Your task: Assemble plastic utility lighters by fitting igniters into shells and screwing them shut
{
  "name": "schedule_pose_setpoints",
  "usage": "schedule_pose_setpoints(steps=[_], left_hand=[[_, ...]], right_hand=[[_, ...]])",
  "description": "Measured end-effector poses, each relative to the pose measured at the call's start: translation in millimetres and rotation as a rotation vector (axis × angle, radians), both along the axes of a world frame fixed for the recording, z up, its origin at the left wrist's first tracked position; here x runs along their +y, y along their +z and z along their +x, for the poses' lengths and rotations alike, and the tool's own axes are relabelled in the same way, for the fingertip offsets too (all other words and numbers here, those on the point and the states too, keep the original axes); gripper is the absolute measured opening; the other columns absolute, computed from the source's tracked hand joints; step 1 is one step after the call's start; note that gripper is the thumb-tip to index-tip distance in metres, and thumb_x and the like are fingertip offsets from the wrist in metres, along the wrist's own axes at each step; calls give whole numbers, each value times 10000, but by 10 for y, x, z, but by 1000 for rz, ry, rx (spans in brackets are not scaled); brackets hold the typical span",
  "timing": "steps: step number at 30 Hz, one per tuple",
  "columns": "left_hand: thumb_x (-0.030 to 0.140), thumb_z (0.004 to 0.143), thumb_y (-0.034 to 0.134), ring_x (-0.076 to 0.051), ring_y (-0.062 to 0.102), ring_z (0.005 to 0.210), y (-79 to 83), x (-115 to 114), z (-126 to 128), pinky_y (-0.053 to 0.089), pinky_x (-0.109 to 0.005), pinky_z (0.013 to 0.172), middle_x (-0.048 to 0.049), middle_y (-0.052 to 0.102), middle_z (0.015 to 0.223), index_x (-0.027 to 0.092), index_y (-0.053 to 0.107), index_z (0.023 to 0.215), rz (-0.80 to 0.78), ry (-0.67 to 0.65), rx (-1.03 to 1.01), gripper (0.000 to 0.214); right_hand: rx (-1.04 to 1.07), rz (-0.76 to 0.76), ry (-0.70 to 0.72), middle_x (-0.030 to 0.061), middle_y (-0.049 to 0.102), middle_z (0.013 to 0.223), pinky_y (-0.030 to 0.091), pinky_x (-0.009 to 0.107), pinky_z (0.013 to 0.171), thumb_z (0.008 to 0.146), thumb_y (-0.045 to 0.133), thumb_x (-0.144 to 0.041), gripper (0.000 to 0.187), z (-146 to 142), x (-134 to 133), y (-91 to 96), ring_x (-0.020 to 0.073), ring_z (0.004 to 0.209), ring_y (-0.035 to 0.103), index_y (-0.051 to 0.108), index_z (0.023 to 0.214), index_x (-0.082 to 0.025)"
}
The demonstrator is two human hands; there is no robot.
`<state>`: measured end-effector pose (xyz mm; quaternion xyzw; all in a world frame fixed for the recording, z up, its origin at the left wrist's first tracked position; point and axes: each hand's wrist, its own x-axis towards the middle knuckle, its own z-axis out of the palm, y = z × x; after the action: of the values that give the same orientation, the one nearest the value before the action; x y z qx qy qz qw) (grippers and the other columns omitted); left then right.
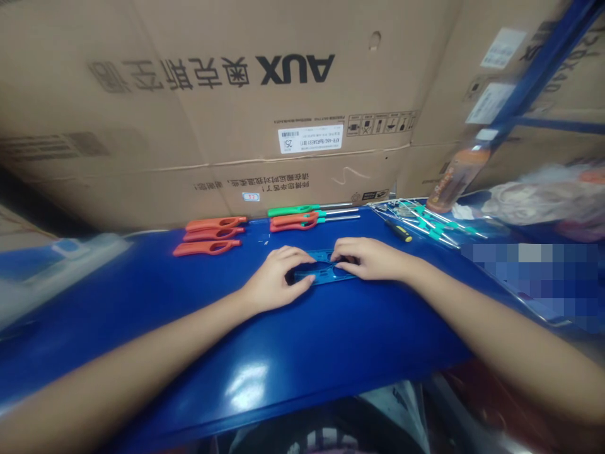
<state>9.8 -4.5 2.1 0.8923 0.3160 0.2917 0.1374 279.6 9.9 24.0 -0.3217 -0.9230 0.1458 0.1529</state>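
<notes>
Left hand (276, 277) is pinching one end of flat translucent blue plastic handle (326, 272) | right hand (373, 258) is pinching the other | handle is lying on glossy blue table (331, 353) | cardboard box (189, 126) behind is showing inverted "AUX"

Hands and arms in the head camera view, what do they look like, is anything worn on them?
Both are bare. The left hand and right hand wear no gloves, and no rings show. The left forearm and right forearm have no sleeves, watch or bands as far as the picture reaches.
</notes>
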Motion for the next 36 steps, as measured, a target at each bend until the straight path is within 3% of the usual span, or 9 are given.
schedule_pose_setpoints(steps=[5, 13, 16, 18, 21, 24, 27, 30, 36], left_hand=[[360, 913, 657, -270, 612, 1240, -6, -25, 6, 432, -473, 1101, -80, 683, 1315, 247, 630, 1304, 10, -116, 111, 408], [338, 926, 642, -275, 649, 1194, -43, 8, 1, 480, -494, 1059, -95, 707, 1285, 230, 709, 1211, 35, -107, 94, 311], [321, 933, 626, -270, 660, 1175, -42, 3, 5, 489, -491, 1047, -93, 720, 1262, 222, 713, 1203, 49, -105, 92, 301], [311, 932, 622, -268, 665, 1165, -48, 2, 8, 500, -485, 1037, -96, 724, 1255, 207, 720, 1189, 56, -102, 85, 294], [316, 925, 630, -270, 671, 1148, -61, 1, 8, 519, -475, 1014, -100, 731, 1238, 193, 736, 1150, 70, -82, 67, 277], [347, 914, 649, -268, 685, 1107, -54, -8, 7, 538, -459, 987, -101, 747, 1192, 187, 748, 1114, 90, -53, 38, 274], [372, 909, 660, -268, 682, 1095, -22, -30, 7, 537, -457, 981, -92, 750, 1178, 198, 734, 1143, 116, -23, 41, 301], [401, 915, 657, -282, 652, 1158, 1, -42, 8, 513, -478, 1011, -90, 721, 1246, 215, 706, 1209, 128, -28, 92, 351], [406, 954, 609, -285, 648, 1200, -34, -9, 6, 498, -489, 1041, -97, 709, 1285, 205, 705, 1215, 116, -61, 132, 343]], right_hand=[[6, 17, -3, 69, 680, 1022, 493, 312, 748, 965, 571, -250, 150, 20, 27, -30, 190, 867, 639, 693, 1034, -198], [-9, 25, -9, 65, 682, 1035, 498, 314, 737, 973, 566, -277, 164, -10, 16, -50, 188, 866, 645, 695, 1042, -203], [3, 121, -43, 64, 690, 1075, 511, 339, 827, 974, 568, -327, 177, 91, 86, -8, 208, 979, 650, 710, 1017, -230], [-2, 258, -185, 82, 696, 1084, 497, 387, 922, 977, 547, -355, 217, 278, 179, 61, 242, 1059, 631, 719, 989, -224], [-139, 403, -683, 159, 688, 1104, 495, 447, 895, 966, 496, -324, 277, 701, 331, 187, 332, 1114, 607, 725, 985, -169], [-335, 154, -1069, 175, 693, 1106, 499, 408, 813, 864, 587, -278, 231, 1104, 437, 253, 346, 1063, 636, 737, 998, -164], [-370, 11, -1095, 148, 729, 863, 480, 353, 703, 755, 670, -231, 130, 1321, 496, 219, 303, 851, 679, 745, 827, -151], [-318, -31, -1078, 117, 725, 760, 467, 326, 680, 744, 660, -226, 87, 1365, 525, 159, 267, 783, 678, 711, 698, -172], [-99, -25, -1117, 92, 720, 763, 483, 319, 692, 787, 645, -301, 119, 1317, 532, 199, 253, 785, 682, 666, 746, -191]])
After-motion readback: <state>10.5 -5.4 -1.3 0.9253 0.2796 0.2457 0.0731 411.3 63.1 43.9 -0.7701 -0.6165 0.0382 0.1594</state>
